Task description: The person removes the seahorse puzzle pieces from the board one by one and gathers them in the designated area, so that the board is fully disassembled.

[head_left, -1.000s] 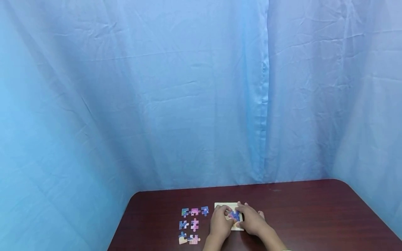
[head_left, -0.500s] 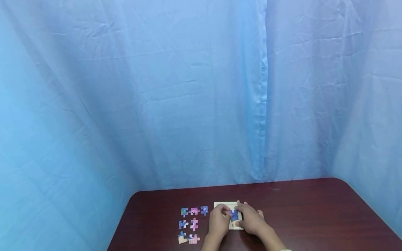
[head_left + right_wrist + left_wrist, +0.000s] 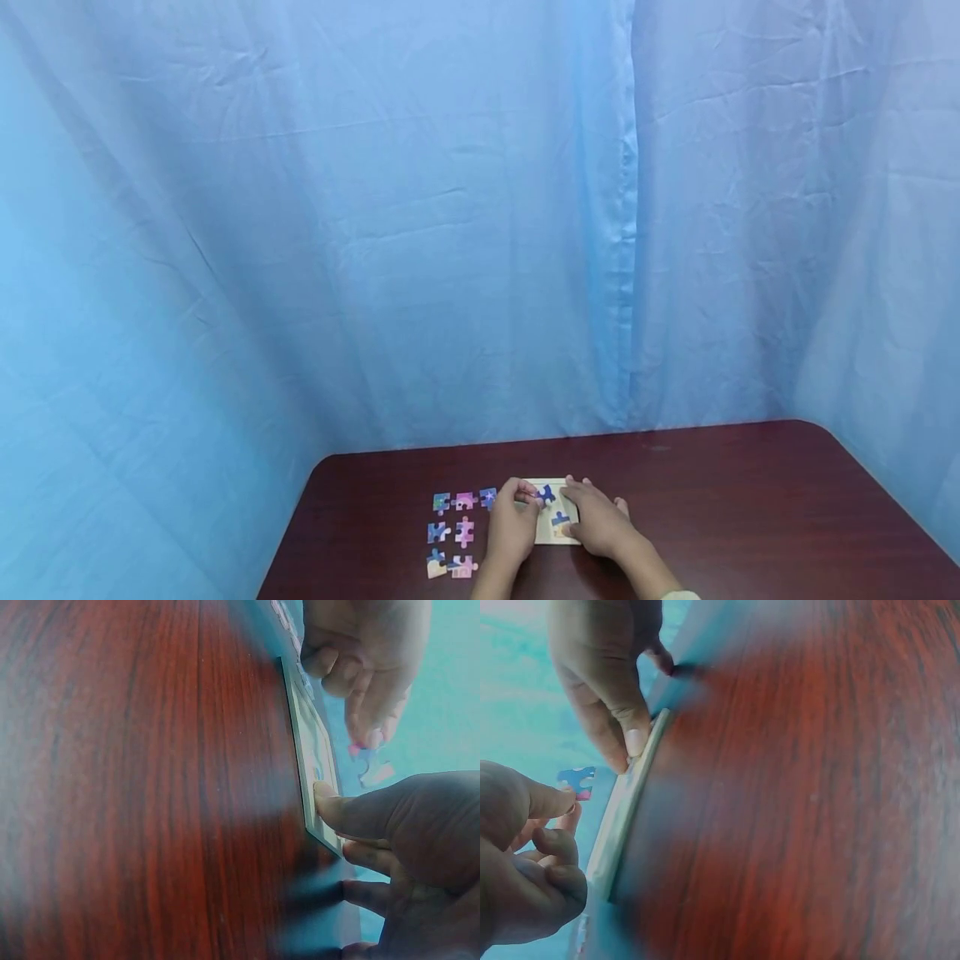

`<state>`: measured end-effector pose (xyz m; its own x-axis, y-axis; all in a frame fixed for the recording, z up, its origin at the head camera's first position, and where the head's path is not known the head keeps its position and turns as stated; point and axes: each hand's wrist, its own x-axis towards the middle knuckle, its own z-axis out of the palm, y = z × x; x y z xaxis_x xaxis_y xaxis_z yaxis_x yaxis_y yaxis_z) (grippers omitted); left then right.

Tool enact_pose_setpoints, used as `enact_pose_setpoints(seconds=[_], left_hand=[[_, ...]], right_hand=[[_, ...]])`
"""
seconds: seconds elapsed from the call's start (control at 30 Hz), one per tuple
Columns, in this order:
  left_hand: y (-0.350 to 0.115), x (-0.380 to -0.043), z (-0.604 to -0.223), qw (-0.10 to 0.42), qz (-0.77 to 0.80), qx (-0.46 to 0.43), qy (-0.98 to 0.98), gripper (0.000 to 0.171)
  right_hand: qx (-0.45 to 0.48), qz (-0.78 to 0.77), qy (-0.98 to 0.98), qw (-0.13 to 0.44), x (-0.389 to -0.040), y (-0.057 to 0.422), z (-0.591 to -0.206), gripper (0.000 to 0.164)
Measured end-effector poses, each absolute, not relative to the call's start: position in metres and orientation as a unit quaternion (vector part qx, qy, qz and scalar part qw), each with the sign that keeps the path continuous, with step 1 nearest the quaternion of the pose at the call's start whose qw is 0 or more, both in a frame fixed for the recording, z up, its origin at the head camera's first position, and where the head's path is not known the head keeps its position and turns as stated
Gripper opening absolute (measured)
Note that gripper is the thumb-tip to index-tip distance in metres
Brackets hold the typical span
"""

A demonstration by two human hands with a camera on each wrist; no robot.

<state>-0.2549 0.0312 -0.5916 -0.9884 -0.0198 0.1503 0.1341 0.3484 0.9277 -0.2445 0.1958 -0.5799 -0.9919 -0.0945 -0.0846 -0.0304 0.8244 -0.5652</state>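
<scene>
My left hand (image 3: pixel 512 525) pinches a small blue jigsaw piece (image 3: pixel 546 496) between thumb and fingertips, over the far part of a pale wooden puzzle tray (image 3: pixel 546 527). In the left wrist view the piece (image 3: pixel 577 780) is tilted up and shows a pink corner. Another piece (image 3: pixel 560 520), blue and cream, lies inside the tray toward its near right corner. My right hand (image 3: pixel 600 518) rests on the tray's right side, its thumb pressing near that piece and its other fingers spread. In the right wrist view, the thumb (image 3: pixel 341 810) touches the tray's upper face.
Left of the tray, several loose jigsaw pieces lie on the dark red-brown table (image 3: pixel 720 517), among them a pink one (image 3: pixel 465 532) and a blue and cream one (image 3: pixel 436 564). The left hand partly overlaps the starfish piece (image 3: pixel 488 497). Blue curtains (image 3: pixel 480 250) hang behind the table.
My left hand has drawn back and slightly left and away, lifting the blue piece from beside the piece in the tray to the tray's far part. My right hand stays in place.
</scene>
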Motion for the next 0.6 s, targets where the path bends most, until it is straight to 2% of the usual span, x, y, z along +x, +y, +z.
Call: enact_pose_setpoints(seconds=[0.3, 0.6], left_hand=[[0.013, -0.252, -0.577, 0.070, -0.537, -0.018, -0.840, 0.006], [-0.012, -0.249, -0.567, 0.070, -0.502, 0.020, -0.862, 0.007]], right_hand=[[-0.033, -0.291, 0.955, 0.053, -0.244, 0.194, -0.583, 0.056], [-0.031, -0.296, 0.953, 0.064, -0.242, 0.194, -0.584, 0.058]])
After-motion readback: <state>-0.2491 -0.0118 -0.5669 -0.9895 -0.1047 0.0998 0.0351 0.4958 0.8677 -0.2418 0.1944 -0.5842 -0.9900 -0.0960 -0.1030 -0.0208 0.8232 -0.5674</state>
